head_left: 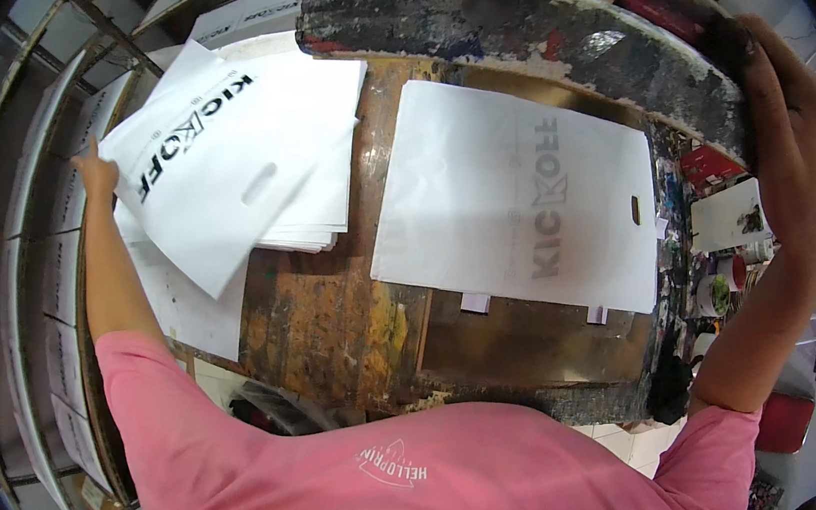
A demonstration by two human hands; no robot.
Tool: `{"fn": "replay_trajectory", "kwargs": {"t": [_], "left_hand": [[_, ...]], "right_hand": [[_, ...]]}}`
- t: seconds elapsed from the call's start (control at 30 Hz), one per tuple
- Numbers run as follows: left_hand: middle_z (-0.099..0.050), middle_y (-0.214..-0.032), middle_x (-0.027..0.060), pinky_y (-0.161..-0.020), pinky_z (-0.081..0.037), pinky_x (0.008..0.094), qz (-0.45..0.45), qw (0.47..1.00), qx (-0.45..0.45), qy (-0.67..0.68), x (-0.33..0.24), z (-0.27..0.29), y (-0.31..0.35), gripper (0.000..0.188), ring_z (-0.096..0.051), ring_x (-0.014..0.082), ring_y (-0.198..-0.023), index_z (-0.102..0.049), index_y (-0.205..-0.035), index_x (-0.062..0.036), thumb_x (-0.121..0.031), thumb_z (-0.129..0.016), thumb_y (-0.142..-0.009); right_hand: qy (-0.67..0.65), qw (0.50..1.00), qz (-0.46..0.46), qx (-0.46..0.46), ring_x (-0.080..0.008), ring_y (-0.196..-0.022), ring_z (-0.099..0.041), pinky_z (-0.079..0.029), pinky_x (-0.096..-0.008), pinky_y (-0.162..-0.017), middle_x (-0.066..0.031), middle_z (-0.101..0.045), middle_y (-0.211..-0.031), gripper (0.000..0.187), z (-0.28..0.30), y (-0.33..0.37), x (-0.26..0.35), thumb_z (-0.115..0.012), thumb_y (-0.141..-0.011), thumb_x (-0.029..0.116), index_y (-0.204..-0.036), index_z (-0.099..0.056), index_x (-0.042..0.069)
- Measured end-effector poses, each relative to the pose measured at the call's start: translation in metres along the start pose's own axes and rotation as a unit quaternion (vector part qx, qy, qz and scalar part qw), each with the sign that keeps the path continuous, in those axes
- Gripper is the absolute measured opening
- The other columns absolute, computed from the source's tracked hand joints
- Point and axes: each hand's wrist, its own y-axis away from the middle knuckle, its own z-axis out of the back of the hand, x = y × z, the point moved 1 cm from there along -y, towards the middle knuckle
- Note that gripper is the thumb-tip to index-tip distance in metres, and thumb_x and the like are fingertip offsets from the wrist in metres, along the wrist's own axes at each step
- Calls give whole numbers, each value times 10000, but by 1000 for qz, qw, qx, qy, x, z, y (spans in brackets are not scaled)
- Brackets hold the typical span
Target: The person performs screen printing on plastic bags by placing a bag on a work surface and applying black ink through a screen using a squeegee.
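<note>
Pinching, it seems, a corner of the printed white bag (pixel 205 199) at upper left of the head view, the left hand (pixel 98 176) has something probably light, limp and slippery, best held by unprinted edges; upper right, the right hand (pixel 788 106) has fingers curled over the dark frame (pixel 503 28).

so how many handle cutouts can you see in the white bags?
2 visible: one handle cutout in the top left bag, a second cutout near the right edge of the right-hand bag. The stack may hide more.
</note>
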Motion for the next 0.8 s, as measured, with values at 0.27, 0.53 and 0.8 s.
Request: {"fn": "replay_trajectory", "kwargs": {"t": [0.27,0.53,0.8], "left_hand": [[-592,-1308,264,-995,-493,435,-251,949,158,105,-365,55,249,748,-592,350,-1201,-560,-1293,50,-463,-816,-812],[-603,-1052,224,-799,-570,505,-126,969,199,73,-378,38,269,208,-632,413,-950,-507,-1004,9,-131,-611,-891],[-700,-857,267,-790,-551,532,-126,974,184,51,-353,32,240,179,-694,455,-851,-585,-961,18,-153,-530,-962]], "right_hand": [[50,996,21,-76,-261,-1118,-675,-500,-348,-971,-206,-697,-1209,514,-12,12,-32,-537,-1046,406,-1334,-630,-9],[47,990,91,-99,-333,-819,-622,-471,-419,-831,-203,-688,-910,362,-3,7,25,-586,-974,359,-1086,-705,36],[-8,986,81,-149,-366,-818,-616,-418,-427,-829,-199,-703,-932,414,-5,22,26,-626,-926,399,-1028,-717,9]]}}
